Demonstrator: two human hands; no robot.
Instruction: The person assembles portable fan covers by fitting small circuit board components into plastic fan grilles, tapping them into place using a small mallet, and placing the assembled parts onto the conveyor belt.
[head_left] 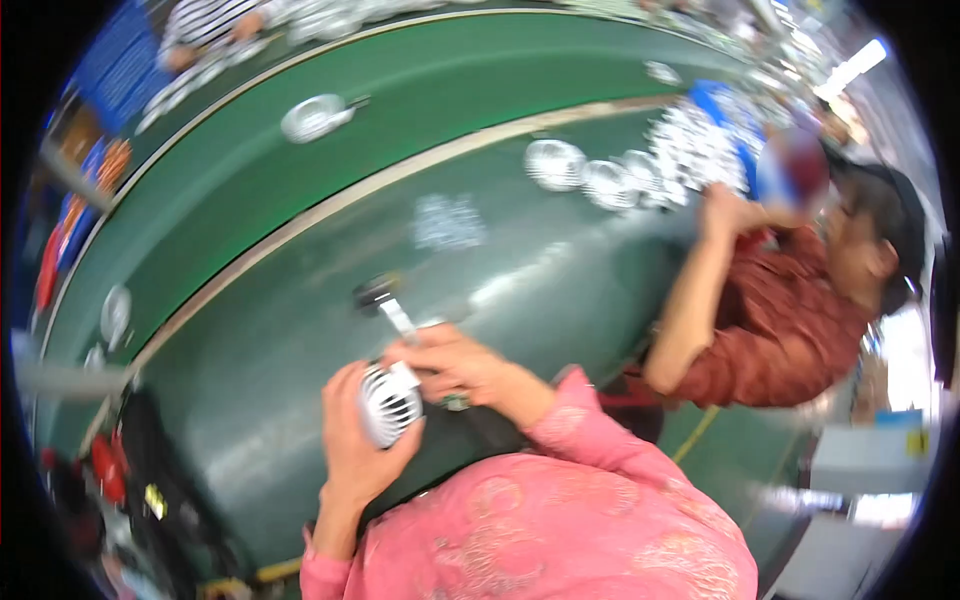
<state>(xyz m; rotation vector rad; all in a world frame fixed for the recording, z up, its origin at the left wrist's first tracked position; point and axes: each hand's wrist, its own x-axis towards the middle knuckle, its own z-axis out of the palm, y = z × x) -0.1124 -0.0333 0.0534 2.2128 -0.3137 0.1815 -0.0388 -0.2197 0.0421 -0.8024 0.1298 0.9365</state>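
My left hand (355,435) is closed around a white, round, slatted part (388,408) that looks like a small fan grille, held just above the table near my body. My right hand (460,368) is closed beside it, its fingertips close to a small white tab (403,377) at the grille's edge. A pale strip with a dark end (376,293) runs out past the right fingers over the table. Blur hides what kind of thing it is, and whether the right fingers grip it or the tab.
Several white slatted parts (556,165) lie at the far right, beside a heap (690,150) near a blue bin. A co-worker (780,310) in a brown top sits there. Beyond a pale rail, a green belt (430,85) carries a white part (315,118). Clear small pieces (447,221) lie mid-table.
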